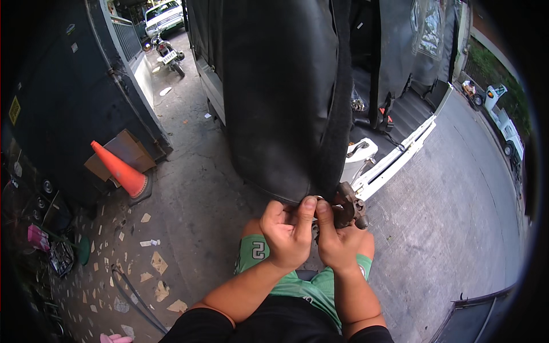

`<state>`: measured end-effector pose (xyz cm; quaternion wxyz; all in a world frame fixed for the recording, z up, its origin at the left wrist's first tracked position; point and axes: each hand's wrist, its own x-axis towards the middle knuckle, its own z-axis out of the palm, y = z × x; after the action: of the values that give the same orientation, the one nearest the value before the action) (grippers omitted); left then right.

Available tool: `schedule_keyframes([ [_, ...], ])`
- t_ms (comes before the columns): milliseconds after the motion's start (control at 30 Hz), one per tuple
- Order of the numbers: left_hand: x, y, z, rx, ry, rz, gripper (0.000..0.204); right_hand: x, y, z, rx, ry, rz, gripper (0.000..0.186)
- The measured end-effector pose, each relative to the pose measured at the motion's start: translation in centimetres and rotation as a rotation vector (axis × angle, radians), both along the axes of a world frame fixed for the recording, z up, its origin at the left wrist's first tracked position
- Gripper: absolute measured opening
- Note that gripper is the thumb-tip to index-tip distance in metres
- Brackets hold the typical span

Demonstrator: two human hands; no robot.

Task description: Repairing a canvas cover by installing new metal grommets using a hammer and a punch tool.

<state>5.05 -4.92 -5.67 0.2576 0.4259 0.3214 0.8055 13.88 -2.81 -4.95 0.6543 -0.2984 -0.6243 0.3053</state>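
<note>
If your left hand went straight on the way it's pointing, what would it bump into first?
Probably the lower edge of the big black panel hanging just ahead of the left hand; they look about touching, though depth is unclear.

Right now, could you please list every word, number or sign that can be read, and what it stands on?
I won't copy text, but markings stand here:
Green fabric shorts: a large outlined number on the left leg.
White rectangular plate on the dark parked motorcycle: dark characters.
Yellow rectangular sign on the dark wall at left: too small to read.
White car: front plate too small to read.
</note>
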Motion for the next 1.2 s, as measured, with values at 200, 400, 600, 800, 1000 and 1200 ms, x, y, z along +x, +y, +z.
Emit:
schedule_keyframes([
  [200,-0.8,0.6,0.1,-0.109,-0.034,-0.144,0.01,0.2,0.7,0.2,0.039,0.002,-0.023,0.012],
  [400,-1.2,0.6,0.1,-0.089,0.025,-0.213,0.009,1.5,0.8,1.4,-0.231,0.13,0.264,0.039],
  [600,-1.0,0.8,0.0,-0.037,-0.013,-0.308,0.013,1.6,0.6,1.9,-0.24,0.173,0.203,0.022],
  [800,-2.1,1.3,-0.8,-0.032,-0.038,-0.282,0.009,1.5,0.7,1.7,-0.117,-0.057,0.091,0.016],
  [1000,-1.7,1.4,-0.5,-0.119,-0.011,-0.22,0.009,0.7,1.5,1.1,0.202,-0.063,-0.06,0.011],
  [1200,-2.7,2.0,-0.2,-0.161,0.002,-0.377,0.01,1.5,1.6,1.3,0.117,-0.093,-0.062,0.009],
])
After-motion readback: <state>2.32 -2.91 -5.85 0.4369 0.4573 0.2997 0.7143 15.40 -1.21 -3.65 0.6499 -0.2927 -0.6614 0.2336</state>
